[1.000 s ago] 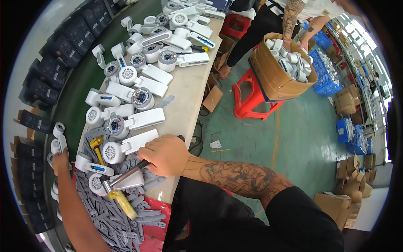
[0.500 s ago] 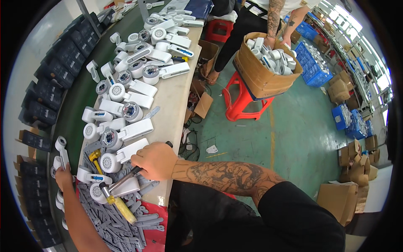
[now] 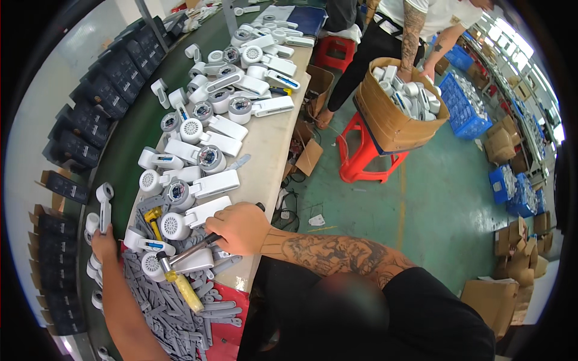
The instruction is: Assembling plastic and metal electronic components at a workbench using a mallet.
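Observation:
My left hand (image 3: 104,242) is closed round the lower end of a white handheld fan (image 3: 105,207), its round head pointing up, over the green belt at the left. My right hand (image 3: 241,228) makes a fist on the dark handle of a hammer (image 3: 195,248). The hammer's metal head lies over the grey strips, against a translucent yellow piece (image 3: 188,293); whether the two are joined I cannot tell. Just beyond my right fist is a white fan (image 3: 208,210). Beneath the hammer spreads a heap of flat grey plastic strips (image 3: 174,319).
Many white fans (image 3: 226,144), some with open heads, crowd the pale table (image 3: 265,162). A yellow-handled tool (image 3: 153,221) lies among them. Black boxes (image 3: 72,144) line the left. Across the floor, another person's hands reach into a carton (image 3: 391,123) of white parts on a red stool (image 3: 361,159).
My view has swung, so the table and floor sit farther right and lower in the picture. Both hands keep their hold on the fan and the hammer.

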The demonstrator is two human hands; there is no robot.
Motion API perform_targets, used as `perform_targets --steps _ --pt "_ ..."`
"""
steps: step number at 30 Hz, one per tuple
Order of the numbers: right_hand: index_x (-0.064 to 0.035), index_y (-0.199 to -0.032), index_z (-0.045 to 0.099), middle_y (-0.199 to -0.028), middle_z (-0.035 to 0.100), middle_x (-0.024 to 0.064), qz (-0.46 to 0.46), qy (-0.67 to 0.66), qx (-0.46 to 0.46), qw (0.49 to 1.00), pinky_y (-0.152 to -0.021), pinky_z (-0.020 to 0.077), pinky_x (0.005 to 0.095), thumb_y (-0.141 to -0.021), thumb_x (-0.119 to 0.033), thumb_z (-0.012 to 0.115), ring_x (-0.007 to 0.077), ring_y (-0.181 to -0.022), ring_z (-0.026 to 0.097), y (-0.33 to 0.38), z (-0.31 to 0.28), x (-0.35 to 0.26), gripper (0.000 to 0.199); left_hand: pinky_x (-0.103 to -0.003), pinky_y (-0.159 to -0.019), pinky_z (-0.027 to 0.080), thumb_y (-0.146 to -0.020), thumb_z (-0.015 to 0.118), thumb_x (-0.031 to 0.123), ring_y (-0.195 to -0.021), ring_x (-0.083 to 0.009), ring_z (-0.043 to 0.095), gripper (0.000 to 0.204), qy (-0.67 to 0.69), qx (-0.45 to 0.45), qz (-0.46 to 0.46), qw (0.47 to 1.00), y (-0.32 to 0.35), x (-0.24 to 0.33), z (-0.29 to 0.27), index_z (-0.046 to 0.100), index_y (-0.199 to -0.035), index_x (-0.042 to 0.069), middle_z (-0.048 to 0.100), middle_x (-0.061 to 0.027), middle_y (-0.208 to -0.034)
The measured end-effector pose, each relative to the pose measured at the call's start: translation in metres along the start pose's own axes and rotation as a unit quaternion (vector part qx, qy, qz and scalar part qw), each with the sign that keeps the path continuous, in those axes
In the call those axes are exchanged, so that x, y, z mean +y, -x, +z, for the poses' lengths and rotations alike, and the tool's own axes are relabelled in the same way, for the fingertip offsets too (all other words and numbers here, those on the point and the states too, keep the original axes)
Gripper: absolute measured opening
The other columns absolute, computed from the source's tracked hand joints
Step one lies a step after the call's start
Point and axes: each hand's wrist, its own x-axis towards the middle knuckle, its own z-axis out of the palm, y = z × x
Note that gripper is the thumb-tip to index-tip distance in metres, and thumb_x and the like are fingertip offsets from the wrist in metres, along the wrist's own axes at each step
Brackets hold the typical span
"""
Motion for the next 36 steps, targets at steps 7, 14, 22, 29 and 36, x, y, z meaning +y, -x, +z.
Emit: perform_targets --steps 7,14,22,29,36 --pt "-0.0145 -0.096 0.068 -0.080 0.068 0.0027 0.007 -0.003 0.021 1.000 -0.067 0.0550 0.0459 -0.077 -0.019 0.078 0.0282 -0.078 0.071 0.010 -0.004 0.011 0.022 -0.043 -0.091 0.054 -0.093 0.079 0.059 -0.097 -0.0316 0.072 0.068 0.140 -0.013 -0.035 0.989 0.018 -0.021 -0.040 0.074 -0.109 -0.007 0.077 -0.0199 -0.102" --pt "-0.0164 -0.092 0.075 -0.082 0.072 0.0046 0.010 -0.044 0.012 0.999 -0.065 0.0562 0.0454 -0.072 -0.019 0.079 0.0298 -0.077 0.073 0.000 0.003 0.002 0.020 -0.031 -0.073 0.050 -0.102 0.079 0.034 -0.079 -0.0110 0.060 0.035 0.425 0.007 -0.084 0.901 0.054 -0.007 -0.137 0.078 -0.108 -0.001 0.072 -0.0028 -0.090" --pt "-0.0137 -0.083 0.062 -0.069 0.066 0.0026 -0.012 0.049 0.061 0.997 -0.055 0.0502 0.0450 -0.076 -0.035 0.089 0.0287 -0.064 0.068 -0.002 -0.002 -0.005 0.035 -0.045 -0.076 0.063 -0.103 0.071 0.053 -0.096 -0.0237 0.075 0.055 0.636 -0.117 -0.218 0.731 0.130 0.094 -0.236 0.066 -0.135 0.009 0.075 -0.0094 -0.113" --pt "-0.0151 -0.088 0.062 -0.067 0.065 0.0009 0.009 0.043 0.040 0.998 -0.056 0.0511 0.0423 -0.068 -0.058 0.093 0.0291 -0.062 0.068 0.001 -0.009 -0.006 0.057 -0.048 -0.082 0.062 -0.101 0.071 0.056 -0.108 -0.0280 0.075 0.059 0.664 -0.182 -0.230 0.688 0.170 0.149 -0.236 0.065 -0.139 0.012 0.076 -0.0106 -0.120" --pt "-0.0132 -0.092 0.065 -0.082 0.069 0.0055 -0.046 0.003 0.059 0.997 -0.064 0.0535 0.0426 -0.077 -0.046 0.090 0.0294 -0.076 0.070 -0.002 -0.010 -0.018 0.044 -0.051 -0.090 0.062 -0.106 0.062 0.057 -0.115 -0.0342 0.075 0.062 0.750 -0.215 -0.234 0.581 0.198 0.157 -0.255 0.063 -0.144 0.008 0.075 -0.0128 -0.130"
